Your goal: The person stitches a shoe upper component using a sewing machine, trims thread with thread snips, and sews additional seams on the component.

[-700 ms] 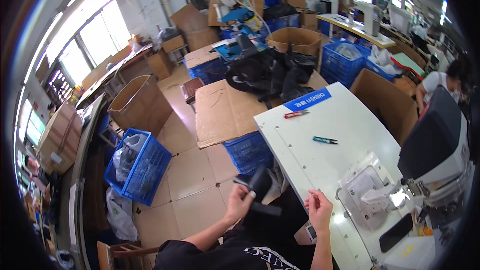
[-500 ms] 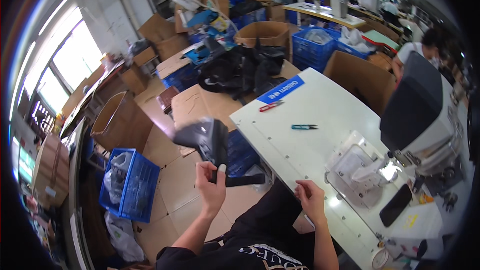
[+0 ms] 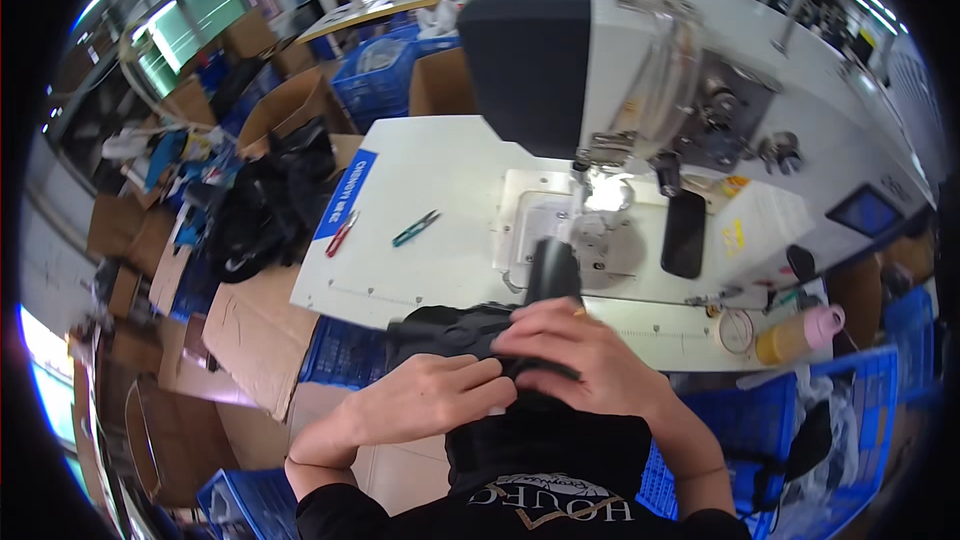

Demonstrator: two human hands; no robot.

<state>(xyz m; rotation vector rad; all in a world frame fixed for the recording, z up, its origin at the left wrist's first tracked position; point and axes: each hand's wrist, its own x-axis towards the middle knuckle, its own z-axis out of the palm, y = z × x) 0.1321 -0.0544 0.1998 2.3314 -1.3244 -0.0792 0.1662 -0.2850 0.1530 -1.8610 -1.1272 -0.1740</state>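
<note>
Black piece in 2 hands

Sewing machine: stands on white table | left hand and right hand: both gripping black piece, machine's near side | teal snips: left of machine | red snips: farther left of machine | phone: right of machine's needle area | bottle: machine's near side, rightward

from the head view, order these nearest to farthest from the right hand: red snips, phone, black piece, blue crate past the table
From the right hand:
1. Black piece, touching the hand
2. Phone, on the table, ahead to the right
3. Red snips, on the table, ahead to the left
4. Blue crate, beyond the table, ahead to the left
</note>
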